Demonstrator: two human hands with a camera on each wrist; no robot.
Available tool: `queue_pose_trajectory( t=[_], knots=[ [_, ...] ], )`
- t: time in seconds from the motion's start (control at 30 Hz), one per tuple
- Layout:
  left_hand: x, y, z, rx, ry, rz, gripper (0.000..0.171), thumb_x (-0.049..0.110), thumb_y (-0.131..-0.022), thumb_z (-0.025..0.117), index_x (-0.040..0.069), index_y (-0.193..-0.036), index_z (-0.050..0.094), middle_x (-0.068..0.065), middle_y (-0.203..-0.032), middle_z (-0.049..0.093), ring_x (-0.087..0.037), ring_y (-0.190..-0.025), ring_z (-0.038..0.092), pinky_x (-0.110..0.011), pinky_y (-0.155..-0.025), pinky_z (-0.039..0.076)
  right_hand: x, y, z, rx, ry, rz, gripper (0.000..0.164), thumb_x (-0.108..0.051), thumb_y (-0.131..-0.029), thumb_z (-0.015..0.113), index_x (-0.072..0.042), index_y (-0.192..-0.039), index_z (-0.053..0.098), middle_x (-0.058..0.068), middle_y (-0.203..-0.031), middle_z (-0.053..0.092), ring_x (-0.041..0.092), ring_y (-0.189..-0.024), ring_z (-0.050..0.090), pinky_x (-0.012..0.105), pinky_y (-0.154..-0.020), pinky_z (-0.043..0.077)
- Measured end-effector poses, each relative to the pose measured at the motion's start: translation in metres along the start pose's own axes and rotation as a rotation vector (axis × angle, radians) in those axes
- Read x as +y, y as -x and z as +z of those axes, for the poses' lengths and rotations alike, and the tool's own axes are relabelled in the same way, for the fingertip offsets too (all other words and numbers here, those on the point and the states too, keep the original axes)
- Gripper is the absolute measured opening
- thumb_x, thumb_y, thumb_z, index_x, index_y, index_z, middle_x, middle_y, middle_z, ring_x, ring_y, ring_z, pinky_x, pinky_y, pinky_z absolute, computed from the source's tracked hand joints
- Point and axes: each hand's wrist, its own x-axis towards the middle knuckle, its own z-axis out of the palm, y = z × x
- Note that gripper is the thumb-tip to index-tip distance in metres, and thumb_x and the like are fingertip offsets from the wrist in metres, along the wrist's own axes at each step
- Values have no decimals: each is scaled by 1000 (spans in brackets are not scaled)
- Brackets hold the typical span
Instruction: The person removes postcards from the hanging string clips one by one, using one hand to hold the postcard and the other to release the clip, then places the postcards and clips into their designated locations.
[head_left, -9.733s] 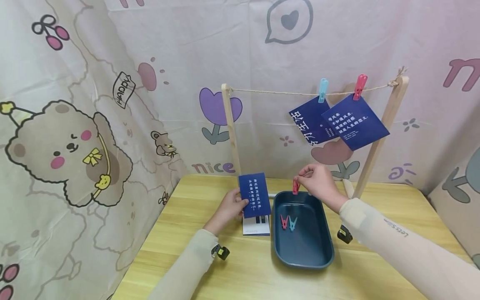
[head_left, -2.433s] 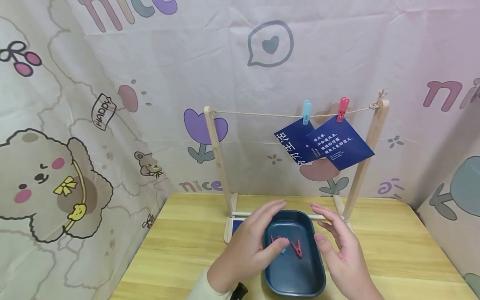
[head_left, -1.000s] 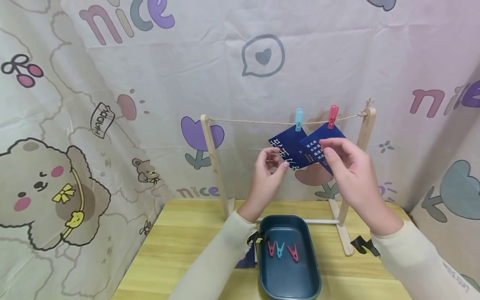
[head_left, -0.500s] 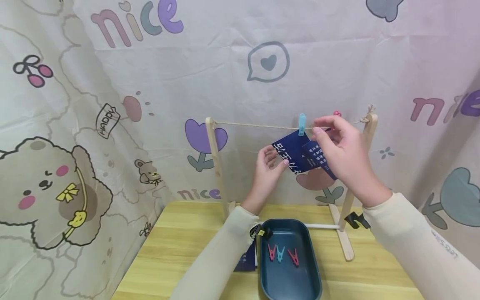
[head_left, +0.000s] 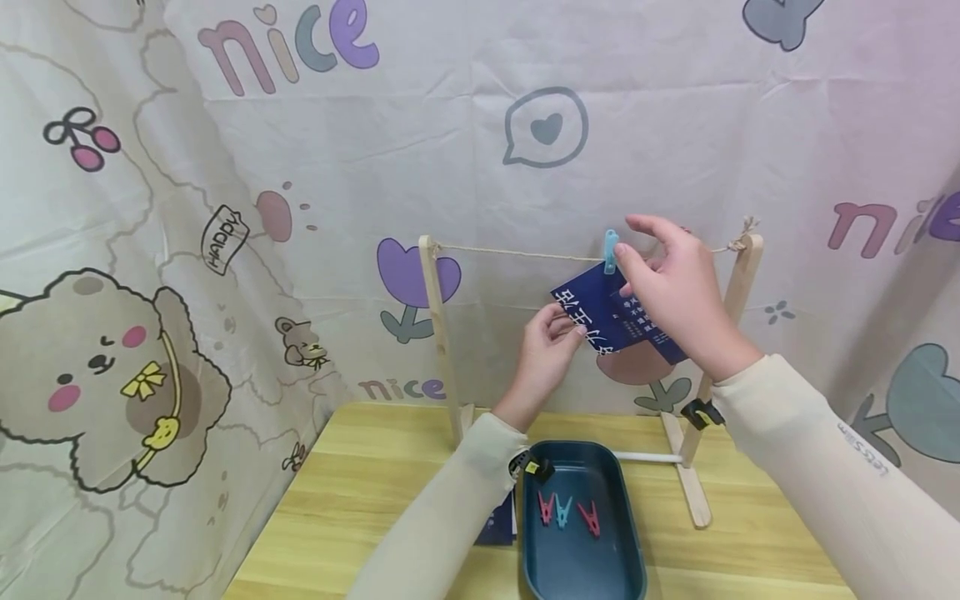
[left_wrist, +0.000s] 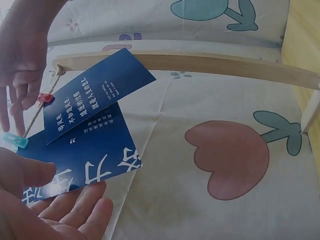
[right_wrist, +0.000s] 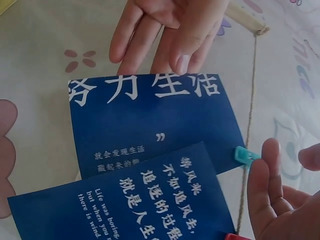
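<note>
Two blue cards with white writing hang from a string. A light-blue clothespin (head_left: 611, 252) holds the left card (head_left: 588, 300), and a red clothespin (left_wrist: 46, 98) the right card (left_wrist: 100, 92), which overlaps it. My left hand (head_left: 546, 350) is at the left card's lower left edge, thumb in front and fingers reaching behind. In the right wrist view its thumb tip just meets the card edge, with relaxed fingers. My right hand (head_left: 678, 292) is beside the light-blue clothespin, thumb and index finger apart, a fingertip close to it. From the head, this hand mostly hides the red clothespin.
The string (head_left: 517, 252) spans a wooden frame (head_left: 438, 325). On the table (head_left: 360, 483) stands a dark blue tray (head_left: 585, 567) with several red and blue clothespins. Left of it, a stack of cards (head_left: 498, 529) is partly hidden by my left sleeve. A patterned cloth hangs behind.
Earlier my left hand held a loose card and my right a red clothespin over the tray. Both hands then rose to the hung cards; my right moved from the right card to the light-blue clothespin.
</note>
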Motion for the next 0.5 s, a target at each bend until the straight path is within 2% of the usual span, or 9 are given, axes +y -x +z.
queue_pose_trajectory(
  t=[0.07, 0.1, 0.2, 0.23, 0.3, 0.37, 0.43, 0.47, 0.5],
  knots=[
    [1, 0, 1, 3, 1, 0, 30, -6, -98, 70, -8, -128, 65, -30, -121, 76, -37, -113, 76, -36, -100, 64, 2, -3, 1, -17, 5, 13, 51, -35, -110, 63, -12, -155, 59, 21, -101, 81, 24, -61, 77, 27, -45, 49],
    [1, 1, 1, 1, 4, -1, 29, -6, -98, 70, -9, -127, 65, -30, -120, 76, -34, -110, 77, -33, -97, 64, 3, -4, 2, -24, 7, 19, 51, -36, -110, 62, -12, -156, 59, 21, -112, 80, 23, -61, 77, 27, -46, 50],
    [2, 1, 2, -1, 6, -8, 28, -7, -98, 69, -9, -126, 65, -30, -116, 77, -23, -96, 77, -28, -85, 64, 4, -7, 3, -46, 10, 37, 52, -36, -111, 60, -10, -156, 58, 23, -129, 77, 22, -60, 76, 25, -50, 52],
    [3, 2, 2, -1, 7, -11, 28, -7, -99, 69, -9, -126, 66, -30, -115, 77, -20, -92, 76, -30, -83, 65, 4, -8, 4, -52, 14, 42, 52, -36, -112, 59, -10, -156, 58, 25, -125, 78, 22, -59, 76, 23, -52, 53],
    [4, 3, 1, 2, 0, -16, 27, -6, -99, 68, -8, -126, 66, -30, -113, 78, -15, -85, 74, -35, -79, 67, 4, -11, 5, -65, 15, 44, 52, -35, -113, 58, -7, -156, 57, 21, -145, 69, 18, -58, 75, 20, -55, 54],
    [6, 4, 1, 7, -12, -14, 24, -5, -100, 69, -8, -124, 67, -30, -109, 78, -17, -79, 75, -39, -76, 68, 3, -13, 7, -78, 14, 48, 51, -33, -113, 57, -6, -156, 57, 21, -146, 69, 14, -56, 73, 19, -56, 54],
    [7, 5, 0, 5, -19, -4, 21, -6, -100, 68, -8, -122, 67, -31, -104, 78, -24, -77, 77, -39, -74, 69, 4, -15, 8, -85, 12, 58, 49, -31, -114, 56, -5, -155, 58, 21, -146, 69, 11, -55, 72, 19, -55, 54],
    [7, 5, 0, 3, -27, 0, 20, -6, -100, 69, -9, -120, 67, -31, -102, 78, -28, -77, 78, -37, -72, 68, 4, -16, 9, -87, 10, 64, 48, -30, -114, 56, -4, -154, 59, 19, -153, 65, 10, -55, 71, 19, -54, 54],
    [8, 6, 0, 1, -32, 3, 18, -6, -100, 69, -9, -119, 68, -31, -100, 78, -32, -77, 79, -34, -70, 68, 5, -17, 9, -90, 8, 72, 47, -30, -114, 55, -4, -154, 59, 20, -151, 65, 10, -55, 71, 19, -54, 54]
  ],
)
